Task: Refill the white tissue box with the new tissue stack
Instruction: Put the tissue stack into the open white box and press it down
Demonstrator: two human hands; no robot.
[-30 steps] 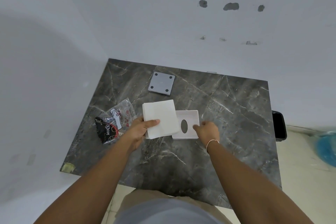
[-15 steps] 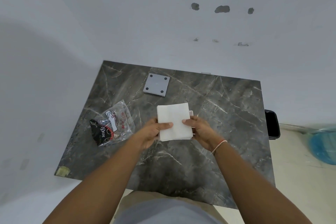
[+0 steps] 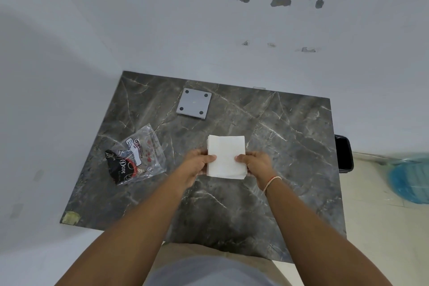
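A white tissue stack (image 3: 226, 155) lies flat in the middle of the dark marble table (image 3: 290, 146). My left hand (image 3: 197, 165) grips its left edge and my right hand (image 3: 256, 163) grips its right edge, thumbs on top. The stack covers the white tissue box, which is hidden beneath it. A grey square plate with dark corner pads (image 3: 194, 106) lies upside down toward the far side of the table.
An empty clear plastic wrapper with black and red print (image 3: 133, 158) lies left of my hands. A black object (image 3: 343, 153) sits off the table's right edge. A blue plastic bag (image 3: 411, 179) is on the floor at right. White walls close in behind and to the left.
My left hand has carried the tissue stack rightward over the white box, which is now covered. My right hand moved from the box's edge onto the stack's right side.
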